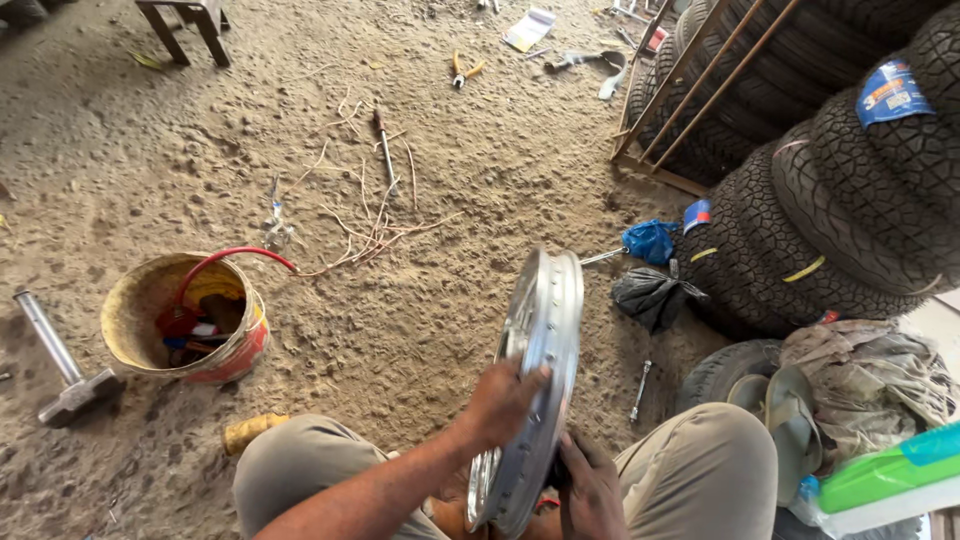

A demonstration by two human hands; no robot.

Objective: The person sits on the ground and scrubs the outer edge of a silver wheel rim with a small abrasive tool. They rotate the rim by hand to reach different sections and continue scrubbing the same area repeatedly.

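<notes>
Head view. Spoked-wheel rim (545, 340), bare polished metal with rows of spoke holes, stands on edge between the person's knees, over the dirt floor (420, 330).

Left hand (500, 400): grip wrapped over the rim's near flank, fingers lying across the outer face. Right hand (592, 488): grip closed on the lower edge, close to the lap.

Handling, as a judgement: rigid hoop, moderately heavy, smooth and likely slippery on the polished face. The rolled edges offer the surest hold, two hands well apart on the circumference. Dents easily if dropped on an edge.

Containers: yellow bucket (135, 330) with red base, left of the knees. It holds a red hose (235, 255) looping out over the rim, plus small red and blue items, unclear. Sledgehammer (62, 372) lies just beside it. Stacked tyres (850, 190) at right.
</notes>
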